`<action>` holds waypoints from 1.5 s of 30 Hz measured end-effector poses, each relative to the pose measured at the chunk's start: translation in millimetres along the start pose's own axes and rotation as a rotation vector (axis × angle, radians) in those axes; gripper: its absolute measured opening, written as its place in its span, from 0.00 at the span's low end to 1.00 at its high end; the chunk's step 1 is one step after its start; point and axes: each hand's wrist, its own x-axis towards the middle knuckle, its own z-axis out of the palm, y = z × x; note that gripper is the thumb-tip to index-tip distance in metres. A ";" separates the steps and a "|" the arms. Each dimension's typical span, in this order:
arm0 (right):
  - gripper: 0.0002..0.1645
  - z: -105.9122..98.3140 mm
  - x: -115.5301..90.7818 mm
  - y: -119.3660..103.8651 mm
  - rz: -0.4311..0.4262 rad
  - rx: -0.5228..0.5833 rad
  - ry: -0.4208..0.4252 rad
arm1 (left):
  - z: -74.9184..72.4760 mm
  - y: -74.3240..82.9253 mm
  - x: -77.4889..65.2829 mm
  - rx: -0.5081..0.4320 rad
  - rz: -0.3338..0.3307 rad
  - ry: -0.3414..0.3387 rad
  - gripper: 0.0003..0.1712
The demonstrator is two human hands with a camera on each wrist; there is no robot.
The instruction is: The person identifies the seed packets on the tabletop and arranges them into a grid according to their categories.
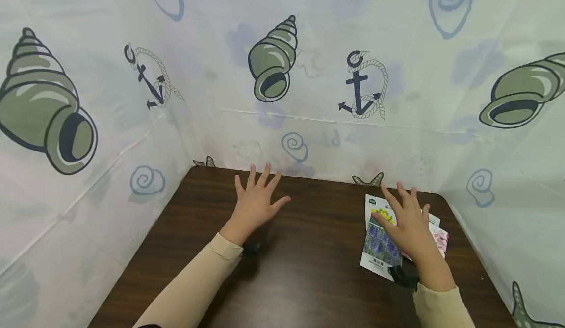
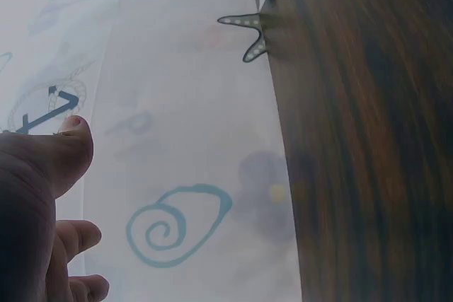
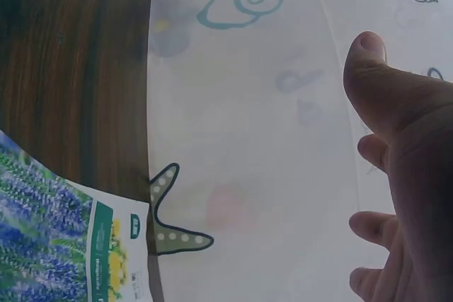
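Fingers spread, my left hand hovers over the middle-left of the dark wooden table, holding nothing. My right hand is also spread and holds nothing; it hangs above a few overlapping printed packets at the table's right side. The nearest packet carries purple-blue lavender flowers. Behind it lies one with yellow flowers, and a pink-flowered packet shows partly from under my right hand. In the right wrist view the lavender packet fills the lower left, with my right thumb and fingers apart from it.
A pale curtain printed with shells, anchors and starfish encloses the table at the back and both sides. Dark wrist straps with small cameras sit below each hand. Cream sleeves cover both forearms.
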 end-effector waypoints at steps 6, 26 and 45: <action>0.54 6.8 -6.8 3.4 0.015 0.030 0.028 | 8.3 6.4 -3.5 -0.019 0.004 -0.005 0.51; 0.50 30.3 -37.8 27.2 0.068 0.052 0.090 | 35.2 54.4 -10.7 -0.069 0.077 -0.046 0.50; 0.45 58.1 -70.3 58.4 0.215 0.116 0.116 | 53.8 83.7 -2.7 -0.119 0.125 -0.099 0.49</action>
